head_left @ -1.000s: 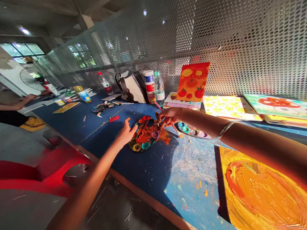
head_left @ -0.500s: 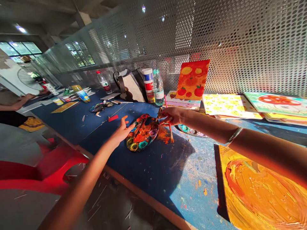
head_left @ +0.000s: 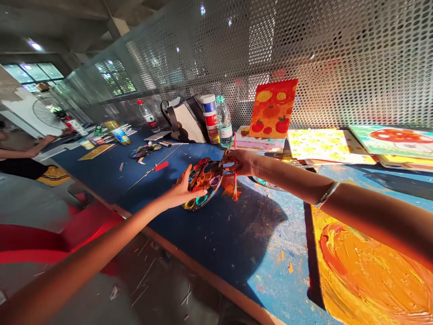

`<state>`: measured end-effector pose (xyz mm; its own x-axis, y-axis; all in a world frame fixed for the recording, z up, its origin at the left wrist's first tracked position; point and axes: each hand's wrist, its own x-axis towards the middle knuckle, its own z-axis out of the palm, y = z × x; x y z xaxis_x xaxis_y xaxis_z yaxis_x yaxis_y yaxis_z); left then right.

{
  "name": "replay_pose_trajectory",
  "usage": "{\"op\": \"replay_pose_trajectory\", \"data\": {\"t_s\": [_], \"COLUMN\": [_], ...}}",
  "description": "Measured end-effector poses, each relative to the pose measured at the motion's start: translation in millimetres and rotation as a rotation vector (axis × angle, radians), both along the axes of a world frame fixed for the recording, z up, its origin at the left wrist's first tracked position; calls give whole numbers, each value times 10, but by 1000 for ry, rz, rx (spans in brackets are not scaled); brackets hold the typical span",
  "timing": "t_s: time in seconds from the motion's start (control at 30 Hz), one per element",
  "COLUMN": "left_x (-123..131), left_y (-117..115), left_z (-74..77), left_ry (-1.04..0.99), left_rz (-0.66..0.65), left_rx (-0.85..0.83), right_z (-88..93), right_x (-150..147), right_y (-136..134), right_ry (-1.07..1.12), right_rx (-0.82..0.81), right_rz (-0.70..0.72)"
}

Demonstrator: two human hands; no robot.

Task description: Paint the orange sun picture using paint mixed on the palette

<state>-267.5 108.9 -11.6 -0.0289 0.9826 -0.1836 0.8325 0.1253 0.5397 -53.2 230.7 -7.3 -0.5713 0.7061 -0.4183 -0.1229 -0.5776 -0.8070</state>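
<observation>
A paint palette [head_left: 206, 178], its wells smeared with orange, yellow, teal and purple, rests on the blue table. My left hand [head_left: 185, 192] lies over its left side with thumb and fingers spread apart; whether the fingertips press on it I cannot tell. At the palette's right edge, my right hand [head_left: 241, 162] is closed around a pink-handled paintbrush [head_left: 235, 187], whose orange-stained bristles point down near the tabletop. Something brownish sticks up at the right fingertips, too small to name. Right of the hands lies a thick orange and yellow painting [head_left: 368, 271].
Behind stand a clear water bottle [head_left: 223, 124], stacked paint jars [head_left: 210, 119], a bag [head_left: 189, 122] and a red-orange painting [head_left: 274, 108]. A second palette [head_left: 265, 181] is partly under my right forearm. A red stool [head_left: 77, 230] is left; a person's arm [head_left: 30, 149] shows far left.
My left hand has moved right, from beside the palette to over its left side, covering part of it. The brush in my right hand has swung slightly left and hangs more upright.
</observation>
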Motion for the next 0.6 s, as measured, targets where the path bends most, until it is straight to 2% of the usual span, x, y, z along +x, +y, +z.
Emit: {"op": "replay_pose_trajectory", "data": {"t_s": [0.13,0.27,0.43,0.6], "left_x": [-60,-100,-132,30], "left_y": [1,-5,7,-107], "left_z": [-3,-30,-64,-47], "left_ry": [-88,-65,-109,93], "left_rz": [-7,-58,42,1], "left_rx": [-12,-9,61,189], "right_z": [13,31,16,-45], "right_x": [-38,-41,-54,-62], "right_y": [-41,-89,-113,-72], "right_ry": [4,-3,-43,-67], "right_rx": [-10,-11,-6,29], "right_rz": [-71,-89,-71,-36]}}
